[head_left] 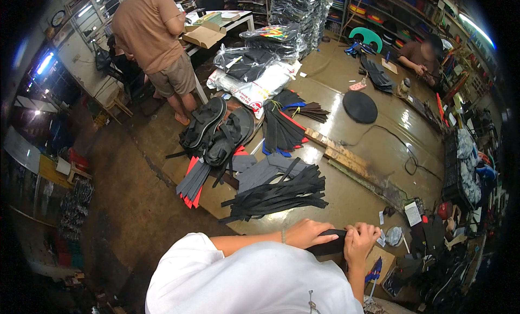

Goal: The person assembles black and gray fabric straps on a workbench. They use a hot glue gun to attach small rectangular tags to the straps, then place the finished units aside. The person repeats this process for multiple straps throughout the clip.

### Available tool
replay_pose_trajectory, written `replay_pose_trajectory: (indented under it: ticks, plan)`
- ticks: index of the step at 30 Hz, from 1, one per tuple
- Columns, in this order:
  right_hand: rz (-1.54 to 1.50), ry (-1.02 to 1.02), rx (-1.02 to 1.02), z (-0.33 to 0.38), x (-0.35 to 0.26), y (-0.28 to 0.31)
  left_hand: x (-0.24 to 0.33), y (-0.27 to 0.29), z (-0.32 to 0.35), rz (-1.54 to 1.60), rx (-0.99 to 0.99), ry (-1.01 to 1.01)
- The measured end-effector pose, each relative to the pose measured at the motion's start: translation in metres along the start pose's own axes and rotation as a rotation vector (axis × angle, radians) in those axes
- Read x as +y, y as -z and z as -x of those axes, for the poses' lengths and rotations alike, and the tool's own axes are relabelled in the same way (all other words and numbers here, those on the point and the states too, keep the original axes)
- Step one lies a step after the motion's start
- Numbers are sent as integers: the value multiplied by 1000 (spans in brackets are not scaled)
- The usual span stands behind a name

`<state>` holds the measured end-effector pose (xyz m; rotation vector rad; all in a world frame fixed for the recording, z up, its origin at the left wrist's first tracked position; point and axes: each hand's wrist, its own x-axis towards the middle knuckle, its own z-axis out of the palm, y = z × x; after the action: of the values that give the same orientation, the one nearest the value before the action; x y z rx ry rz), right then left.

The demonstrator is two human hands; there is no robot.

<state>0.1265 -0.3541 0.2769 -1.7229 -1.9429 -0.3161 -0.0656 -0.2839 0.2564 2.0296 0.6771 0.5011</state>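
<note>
A wide black piece of flat material [331, 242] is stretched between my two hands at the table's near edge. My left hand [307, 234] grips its left part, with the thumb lying along the top. Closed over the other end is my right hand [361, 240], its fingers bent. My fingers and body hide part of the piece, so its full shape cannot be told. Just beyond my left hand lies a pile of black straps [279, 197], with grey strips [260, 173] behind it.
Black sandals [208, 132] and red-and-grey strips [192, 181] sit at the table's left edge. A wooden bar [352, 162] crosses the tabletop. Scissors with blue handles [374, 270] lie right of me. One person [149, 32] stands at far left; another [422, 59] sits at far right.
</note>
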Motion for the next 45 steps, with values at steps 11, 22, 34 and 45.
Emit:
replay_pose_trajectory:
  ticks: [11,22,34,45]
  plan:
    - [-670,-359,-227,49,19,10,-1,7,3,-103,-48,-211]
    - [-402,-453,384,52,2,-26,13,11,-1,139,-73,8]
    - [-197,25,207,47,8,-35,27,-9,-30,-61,-233,-53]
    - [-163,-7,37,15,54,-49,21,-10,-96,-274,-421,-77]
